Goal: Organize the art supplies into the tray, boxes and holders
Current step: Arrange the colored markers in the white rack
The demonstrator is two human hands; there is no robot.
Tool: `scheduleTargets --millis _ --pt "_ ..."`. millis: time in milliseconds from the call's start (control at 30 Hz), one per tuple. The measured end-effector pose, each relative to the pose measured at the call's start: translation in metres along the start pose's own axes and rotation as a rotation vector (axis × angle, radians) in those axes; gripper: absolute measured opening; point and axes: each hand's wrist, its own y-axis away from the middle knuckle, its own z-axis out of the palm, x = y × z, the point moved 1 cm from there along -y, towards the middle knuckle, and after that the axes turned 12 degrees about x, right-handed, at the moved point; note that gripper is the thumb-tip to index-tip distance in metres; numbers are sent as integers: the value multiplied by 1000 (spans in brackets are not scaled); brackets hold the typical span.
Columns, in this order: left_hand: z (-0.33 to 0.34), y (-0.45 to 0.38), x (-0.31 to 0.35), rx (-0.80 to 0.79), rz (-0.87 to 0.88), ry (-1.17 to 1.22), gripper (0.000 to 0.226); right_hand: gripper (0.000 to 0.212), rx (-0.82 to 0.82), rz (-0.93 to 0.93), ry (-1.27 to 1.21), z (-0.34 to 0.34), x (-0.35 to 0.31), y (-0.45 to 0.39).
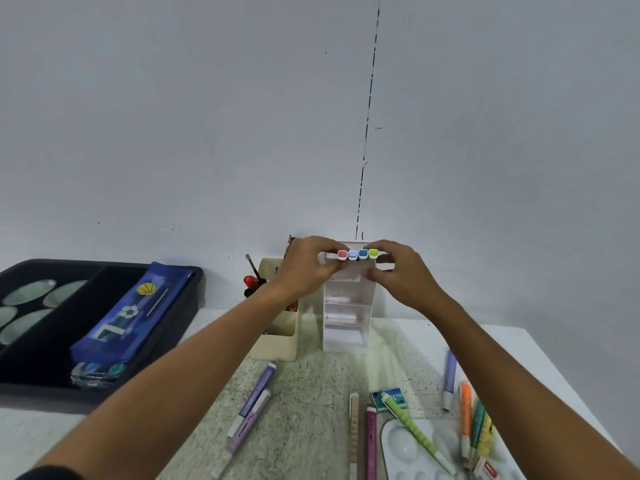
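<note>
While our left hand (309,263) and right hand (398,268) pinch the row of four markers (357,254) at 12 o'clock over the white shelf holder (348,313), we judge them light, stiff, slippery, best squeezed end-on.

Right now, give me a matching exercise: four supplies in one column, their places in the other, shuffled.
Things:
1. blue pencil case
2. four markers
3. green eraser box
4. red-handled tool

Places:
A. in the beige holder
B. on the table beside the white palette
C. in the black tray
D. held by the left hand and right hand at the top of the white shelf organizer

Pairs: 1-C, 2-D, 3-B, 4-A
</note>
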Motion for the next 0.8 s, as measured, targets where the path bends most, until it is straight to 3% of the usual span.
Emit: scheduleTargets --millis 233,333,433,500,567,633,700,800 --pt "3 0 -1 -16 -20 7 21 31 99 -26 -61 8 3 1" --pt "3 1 -2 -23 -32 -9 27 41 102 -5 -86 11 4 3" --pt "4 7 -5 -106 -42 -100 51 60 94 39 -112 12 4 10" --pt "-1 21 -5 -45 -14 -134 57 64 186 35 -117 14 4 21" --pt "-14 44 -2 119 100 -105 39 54 344 -39 -102 15 5 39" --pt "-29 78 -4 130 208 -70 15 37 435 -149 -95 20 5 61" --pt "-43 118 -19 22 191 -68 11 23 369 -198 -104 36 7 86" --pt "-61 170 -57 -54 65 -145 17 16 23 -162 -83 78 13 121"
